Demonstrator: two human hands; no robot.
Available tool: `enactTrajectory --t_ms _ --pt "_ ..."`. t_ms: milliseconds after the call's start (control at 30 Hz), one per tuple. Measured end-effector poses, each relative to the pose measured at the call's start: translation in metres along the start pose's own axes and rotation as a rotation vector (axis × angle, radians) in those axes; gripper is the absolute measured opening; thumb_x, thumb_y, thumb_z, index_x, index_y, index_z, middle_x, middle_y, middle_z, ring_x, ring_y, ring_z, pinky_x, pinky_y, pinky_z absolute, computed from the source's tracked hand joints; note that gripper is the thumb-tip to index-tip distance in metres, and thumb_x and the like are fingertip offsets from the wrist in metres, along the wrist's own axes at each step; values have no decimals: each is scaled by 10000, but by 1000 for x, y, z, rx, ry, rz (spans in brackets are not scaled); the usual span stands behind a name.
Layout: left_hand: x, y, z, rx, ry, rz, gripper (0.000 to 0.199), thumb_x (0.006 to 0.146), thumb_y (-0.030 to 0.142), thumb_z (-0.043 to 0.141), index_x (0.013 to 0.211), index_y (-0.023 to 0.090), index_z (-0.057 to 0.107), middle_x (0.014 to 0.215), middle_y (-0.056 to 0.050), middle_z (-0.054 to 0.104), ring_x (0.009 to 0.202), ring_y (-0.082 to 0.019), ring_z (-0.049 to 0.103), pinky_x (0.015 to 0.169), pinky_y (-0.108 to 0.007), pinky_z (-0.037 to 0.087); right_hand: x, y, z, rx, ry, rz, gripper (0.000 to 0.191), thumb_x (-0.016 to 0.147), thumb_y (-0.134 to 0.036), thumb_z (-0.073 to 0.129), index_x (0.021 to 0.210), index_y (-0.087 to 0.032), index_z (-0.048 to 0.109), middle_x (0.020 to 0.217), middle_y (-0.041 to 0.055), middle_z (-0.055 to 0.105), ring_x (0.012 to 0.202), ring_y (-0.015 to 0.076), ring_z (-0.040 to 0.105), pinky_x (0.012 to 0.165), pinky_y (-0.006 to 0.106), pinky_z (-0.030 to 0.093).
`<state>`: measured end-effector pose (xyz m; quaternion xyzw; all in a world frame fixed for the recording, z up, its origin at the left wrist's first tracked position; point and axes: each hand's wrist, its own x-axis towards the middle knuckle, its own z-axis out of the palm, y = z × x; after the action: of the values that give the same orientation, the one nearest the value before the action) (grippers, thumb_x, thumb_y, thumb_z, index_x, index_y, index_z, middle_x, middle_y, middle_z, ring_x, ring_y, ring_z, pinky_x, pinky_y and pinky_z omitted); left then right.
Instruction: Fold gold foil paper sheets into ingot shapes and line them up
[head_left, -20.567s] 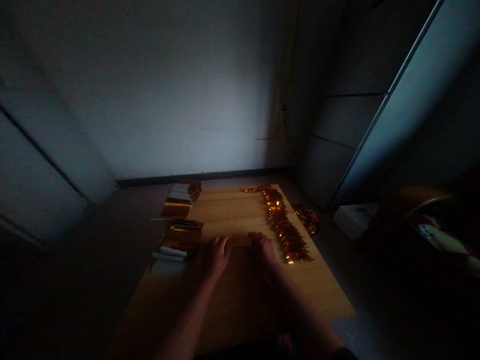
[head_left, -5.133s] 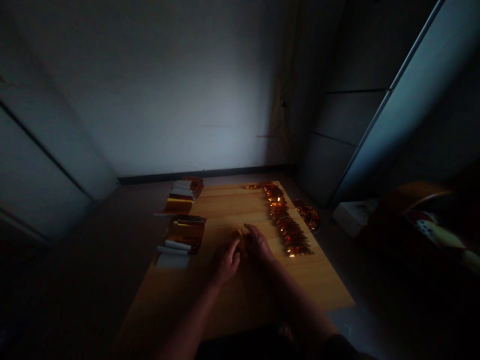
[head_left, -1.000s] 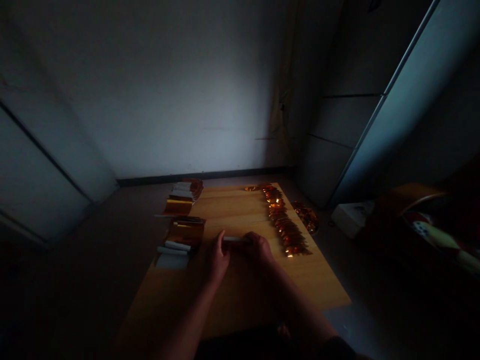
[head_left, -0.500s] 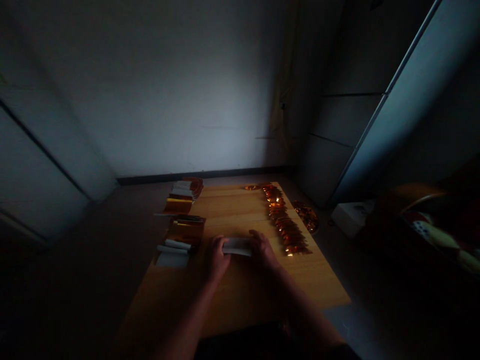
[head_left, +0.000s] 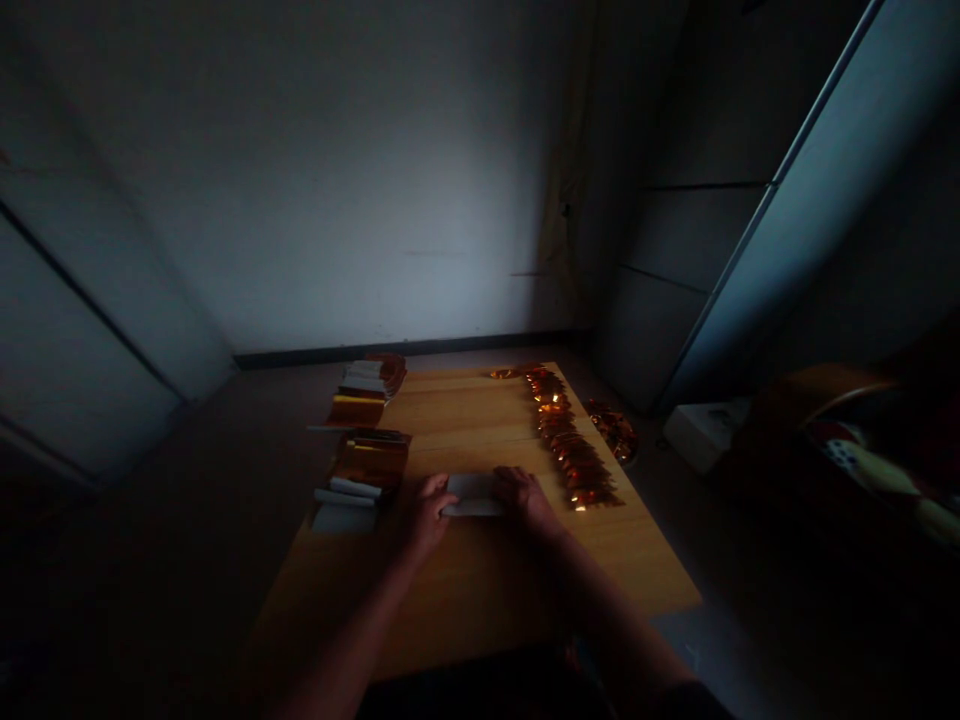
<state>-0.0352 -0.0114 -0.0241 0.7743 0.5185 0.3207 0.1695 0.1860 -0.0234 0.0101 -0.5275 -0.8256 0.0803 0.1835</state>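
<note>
Left hand (head_left: 427,517) and right hand (head_left: 525,498) lie palm-down on the table, fingers curved and meeting the opposite short ends of a pale flat strip (head_left: 472,495), probably paper or card. Whether either hand is gripping the strip or only pressing against it cannot be told in this dim light. The strip lies flat on the bare wood between the hands, near the front of the table (head_left: 480,590). Just beyond the right hand runs a long row of overlapping gold-orange foil pieces (head_left: 574,465), close to but not touching the fingers. To the left of the left hand are a nearer stack of gold foil and white strips (head_left: 367,465), a white sheet (head_left: 343,518) at its front, and a farther stack (head_left: 360,395). A heap of similar foil (head_left: 613,432) sits on the floor beyond the table's right edge. Risks, by judgement: uneven pressure could skew or crease the thin strip, and a sideways slide of the right hand could disturb the foil row — the light pieces look easily shifted, and the table's edge is near.
</note>
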Motion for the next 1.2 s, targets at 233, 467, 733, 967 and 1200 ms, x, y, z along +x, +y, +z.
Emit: enactTrajectory --t_ms 233,467,733,967,1200 --pt "-8 2 -9 178 -92 111 479 674 -52 450 973 216 709 1296 -52 564 1172 -172 544 1005 -332 470 -9 -2 -15 -76 -85 -152 234 921 -218 500 1047 -242 696 1300 80 559 1143 224 489 939 381 403" --pt "-2 27 -34 396 -216 196 408 775 4 435 997 227 695 1200 -56 587 1103 -200 511 929 -353 462 -15 6 -11 -56 -110 -162 246 927 -254 507 1105 -245 676 1333 70 540 1207 225 449 994 383 371" --pt "4 30 -33 460 -346 276 271 840 68 402 739 164 634 918 -85 591 925 -201 521 804 -328 434 -7 -21 -15 -24 -113 -145 324 936 -374 474 1232 -330 601 1486 53 361 1283 262 353 998 442 323" --pt "-2 28 -32 383 -341 247 305 839 54 392 940 180 651 1024 -75 608 990 -187 536 844 -303 431 -11 -18 -16 -39 -197 -157 353 938 -309 441 1261 -349 580 1505 47 331 1325 267 313 1042 466 250" --pt "-5 43 -42 422 -308 204 379 766 -1 451 978 235 658 1004 -62 637 958 -194 561 815 -320 407 -28 -2 -31 -45 -162 -85 330 954 -305 420 1222 -313 612 1465 51 399 1315 251 339 1044 449 275"
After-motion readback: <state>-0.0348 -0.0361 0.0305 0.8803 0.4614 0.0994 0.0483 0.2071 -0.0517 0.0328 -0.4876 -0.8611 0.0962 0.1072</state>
